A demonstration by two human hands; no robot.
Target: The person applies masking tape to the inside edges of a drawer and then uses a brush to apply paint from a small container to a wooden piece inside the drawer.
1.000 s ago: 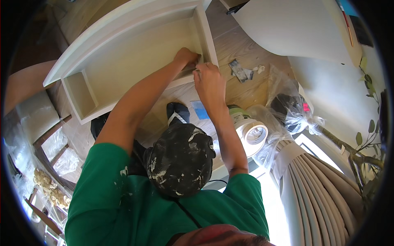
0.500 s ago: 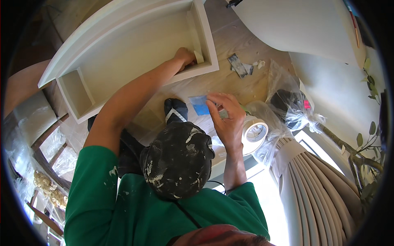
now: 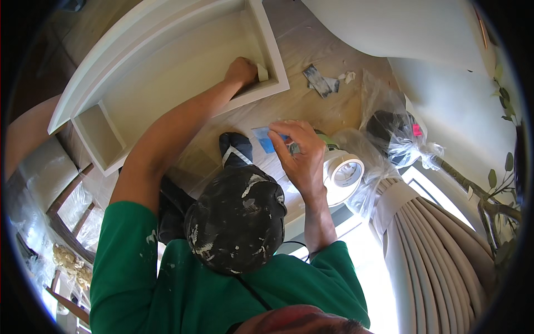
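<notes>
My left hand [image 3: 241, 71] reaches into a cream-painted, open box-like frame [image 3: 167, 64], near its right inner corner. Its fingers curl downward, and whatever they hold is hidden. A small pale flap [image 3: 262, 72] shows right beside that hand. Raised above the floor, my right hand [image 3: 302, 150] pinches a thin blue rectangular piece [image 3: 265, 139] between thumb and fingers. Under that hand is a white round container or roll with a ring-shaped top [image 3: 346, 172]. My dark, paint-spattered knee [image 3: 236, 220] sits between my arms.
Worn grey strips [image 3: 318, 80] and pale scraps [image 3: 348, 77] lie on the wooden floor [image 3: 300, 33]. Clear plastic wrap [image 3: 395, 142] covers something dark to the right. A gathered curtain [image 3: 428, 239] and a leafy plant [image 3: 489, 206] stand nearer. Wrapped wooden furniture [image 3: 69, 195] is at left.
The whole view has shifted slightly. My left hand has drawn back a little from the corner, and the pale flap shows more. My right hand still pinches the blue piece.
</notes>
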